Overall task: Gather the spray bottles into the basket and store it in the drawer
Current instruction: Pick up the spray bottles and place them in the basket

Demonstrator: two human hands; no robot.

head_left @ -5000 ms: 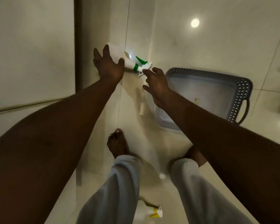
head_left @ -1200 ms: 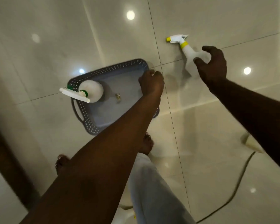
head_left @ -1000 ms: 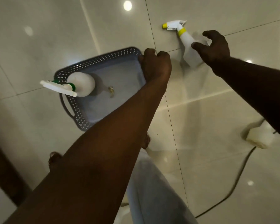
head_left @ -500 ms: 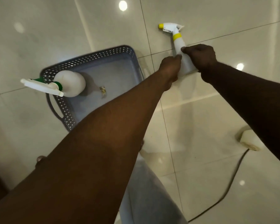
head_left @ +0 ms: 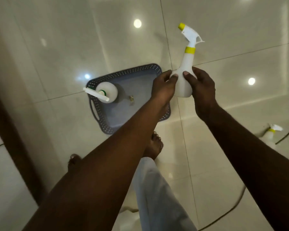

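Note:
A white spray bottle with a yellow collar and nozzle is held upright in the air between my left hand and my right hand, both gripping its round body. It hangs just right of the grey perforated basket on the floor. Inside the basket's left end stands a white spray bottle with a green collar. Another yellow-collared spray bottle stands on the floor at the far right, partly hidden behind my right forearm.
Glossy pale floor tiles surround the basket. A dark wooden edge runs down the left. A thin cable crosses the floor at lower right. My bare feet and a pale trouser leg are just below the basket.
My left hand let go of the basket rim and joined my right hand on the yellow-collared bottle. The bottle has been lifted off the floor and turned upright.

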